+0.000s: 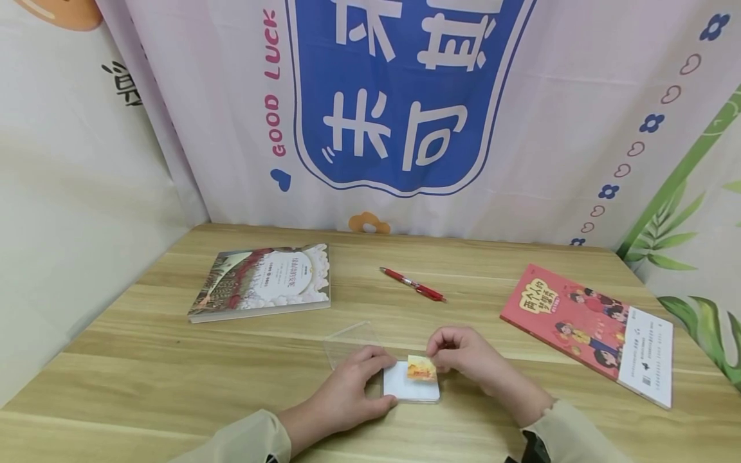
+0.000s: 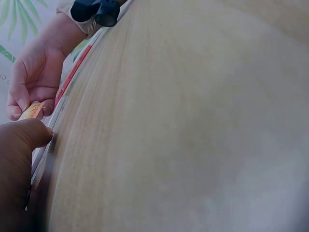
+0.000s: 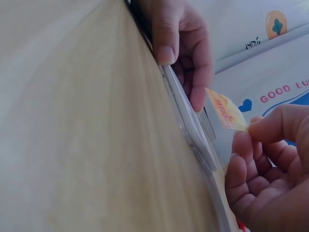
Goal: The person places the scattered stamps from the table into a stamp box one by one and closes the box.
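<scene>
Near the table's front lies a thin, white-topped square case (image 1: 399,387) with clear edges. My left hand (image 1: 352,392) grips its left side, thumb at the front edge and fingers at the back. A clear plastic flap (image 1: 350,339) stands out behind that hand, partly hidden by it. Between thumb and forefinger, my right hand (image 1: 463,357) pinches a small yellow-and-orange picture sticker (image 1: 422,368) by its right edge. In the right wrist view the sticker (image 3: 224,110) is held up beside the case (image 3: 186,116), apart from it and tilted.
A thick book with a patterned cover (image 1: 272,280) lies at the back left of the wooden table (image 1: 173,366). Behind the case is a red pen (image 1: 412,283). To the right sits a red picture book (image 1: 585,328) with a white band. A printed curtain (image 1: 231,128) hangs behind.
</scene>
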`<state>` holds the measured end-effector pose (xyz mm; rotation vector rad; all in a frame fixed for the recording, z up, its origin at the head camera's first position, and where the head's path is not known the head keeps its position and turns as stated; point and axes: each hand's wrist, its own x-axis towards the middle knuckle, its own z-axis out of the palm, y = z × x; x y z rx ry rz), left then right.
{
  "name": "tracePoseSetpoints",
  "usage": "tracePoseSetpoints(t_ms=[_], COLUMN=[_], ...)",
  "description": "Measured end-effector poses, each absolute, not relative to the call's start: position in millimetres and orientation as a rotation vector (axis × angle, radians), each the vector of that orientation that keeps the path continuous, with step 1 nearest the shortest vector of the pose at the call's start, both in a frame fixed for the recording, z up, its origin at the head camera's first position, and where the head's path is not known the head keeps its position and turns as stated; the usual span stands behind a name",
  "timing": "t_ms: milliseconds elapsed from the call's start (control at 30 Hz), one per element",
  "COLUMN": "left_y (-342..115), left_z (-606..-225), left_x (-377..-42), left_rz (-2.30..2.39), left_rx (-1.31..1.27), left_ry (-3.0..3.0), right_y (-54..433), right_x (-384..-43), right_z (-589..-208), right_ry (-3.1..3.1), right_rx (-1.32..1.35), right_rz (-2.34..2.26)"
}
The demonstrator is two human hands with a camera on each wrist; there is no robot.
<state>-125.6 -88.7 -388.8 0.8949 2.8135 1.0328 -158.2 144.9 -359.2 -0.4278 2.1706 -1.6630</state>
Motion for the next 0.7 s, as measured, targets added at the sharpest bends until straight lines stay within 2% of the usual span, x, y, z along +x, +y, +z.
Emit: tracePoseSetpoints(t_ms=[700], left_y=[-89.5], left_z=[-389.4], left_x=[-126.2], left_rz=[1.074], left_rx=[0.913], left_ry=[2.819], right_y=[121.9], right_x=[-150.6], right_z=[-362.2], right_ry=[2.288], right_rx=[-0.528], right_rz=[-1.574])
